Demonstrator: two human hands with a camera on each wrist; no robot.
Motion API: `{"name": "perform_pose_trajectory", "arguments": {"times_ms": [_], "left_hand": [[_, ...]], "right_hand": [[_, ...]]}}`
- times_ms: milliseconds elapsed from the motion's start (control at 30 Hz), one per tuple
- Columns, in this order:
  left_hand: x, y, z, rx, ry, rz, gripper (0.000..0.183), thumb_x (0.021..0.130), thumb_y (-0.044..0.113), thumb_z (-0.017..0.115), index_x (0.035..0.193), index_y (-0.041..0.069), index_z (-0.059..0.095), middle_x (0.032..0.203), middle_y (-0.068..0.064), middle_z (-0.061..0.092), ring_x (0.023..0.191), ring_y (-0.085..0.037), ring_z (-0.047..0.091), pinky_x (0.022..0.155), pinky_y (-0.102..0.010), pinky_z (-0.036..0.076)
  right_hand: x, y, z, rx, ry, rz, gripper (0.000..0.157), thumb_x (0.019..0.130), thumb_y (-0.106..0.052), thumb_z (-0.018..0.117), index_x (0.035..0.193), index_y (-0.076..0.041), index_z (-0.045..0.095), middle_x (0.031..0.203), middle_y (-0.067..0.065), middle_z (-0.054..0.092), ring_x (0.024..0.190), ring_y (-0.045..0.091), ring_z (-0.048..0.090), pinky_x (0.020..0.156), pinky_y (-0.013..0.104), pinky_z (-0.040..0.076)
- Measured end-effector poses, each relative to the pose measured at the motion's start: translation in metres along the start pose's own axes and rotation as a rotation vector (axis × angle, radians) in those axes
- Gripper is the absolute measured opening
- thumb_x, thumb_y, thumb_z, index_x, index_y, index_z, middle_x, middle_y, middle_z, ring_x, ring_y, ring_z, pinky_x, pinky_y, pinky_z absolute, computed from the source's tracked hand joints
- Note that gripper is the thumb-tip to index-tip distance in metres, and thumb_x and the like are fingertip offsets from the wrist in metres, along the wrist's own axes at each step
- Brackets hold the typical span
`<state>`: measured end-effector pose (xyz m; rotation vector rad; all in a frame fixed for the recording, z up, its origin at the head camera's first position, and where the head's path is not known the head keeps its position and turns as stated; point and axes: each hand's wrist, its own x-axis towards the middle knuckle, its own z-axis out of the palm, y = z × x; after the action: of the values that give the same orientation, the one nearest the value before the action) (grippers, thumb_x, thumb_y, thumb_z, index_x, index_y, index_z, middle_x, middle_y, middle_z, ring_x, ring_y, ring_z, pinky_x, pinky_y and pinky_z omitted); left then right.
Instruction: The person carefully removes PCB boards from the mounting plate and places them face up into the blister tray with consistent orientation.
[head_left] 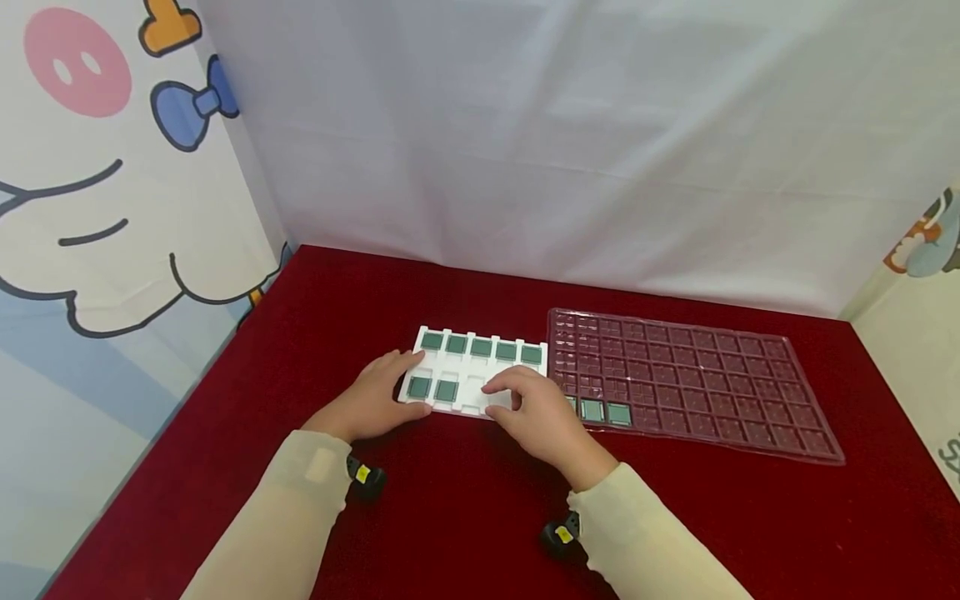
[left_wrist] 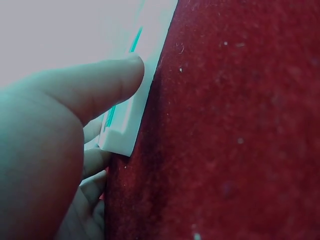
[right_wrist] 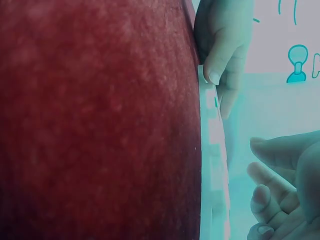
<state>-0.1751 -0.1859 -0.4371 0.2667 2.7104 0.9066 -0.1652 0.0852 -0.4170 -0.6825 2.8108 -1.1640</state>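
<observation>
A white tray (head_left: 453, 364) lies on the red cloth, with several flat green square chips (head_left: 481, 347) in its far row and two in the left of its near row. My left hand (head_left: 371, 400) grips the tray's left end, its thumb (left_wrist: 117, 82) on the near edge and fingers round the end. Over the near row hovers my right hand (head_left: 543, 417), thumb and index finger apart beside a bare slot (head_left: 472, 392). Nothing shows between those fingers in the right wrist view. This hand hides the tray's near right corner.
To the right lies a large clear plastic tray (head_left: 705, 379) with many square pockets. Green chips (head_left: 618, 414) sit in its near row at the left, partly behind my right hand. A white curtain (head_left: 525, 167) hangs along the table's far edge; a cartoon-printed sheet (head_left: 135, 200) stands left.
</observation>
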Motion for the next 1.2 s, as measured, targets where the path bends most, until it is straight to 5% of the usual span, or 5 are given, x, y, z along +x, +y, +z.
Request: {"name": "perform_pose_trajectory", "arguments": {"times_ms": [367,1200], "left_hand": [[-0.002,-0.003,0.0,-0.004,0.021,0.025,0.084,0.093,0.035,0.073,0.163,0.012,0.031,0.168,-0.015,0.024,0.154,-0.039,0.016,0.12,-0.06,0.024],[-0.002,0.0,0.0,-0.013,0.008,0.031,0.085,0.094,0.034,0.074,0.163,0.012,0.03,0.168,-0.017,0.023,0.155,-0.04,0.015,0.119,-0.062,0.022]], "right_hand": [[0.004,-0.007,0.004,-0.003,-0.01,-0.02,0.02,0.089,-0.01,0.08,0.108,-0.014,0.078,0.105,-0.004,0.068,0.072,0.013,0.05,0.066,0.032,0.045],[0.023,-0.02,0.02,-0.018,-0.095,-0.025,0.019,0.094,-0.015,0.076,0.113,-0.015,0.077,0.108,-0.003,0.069,0.069,0.013,0.052,0.064,0.032,0.046]]}}
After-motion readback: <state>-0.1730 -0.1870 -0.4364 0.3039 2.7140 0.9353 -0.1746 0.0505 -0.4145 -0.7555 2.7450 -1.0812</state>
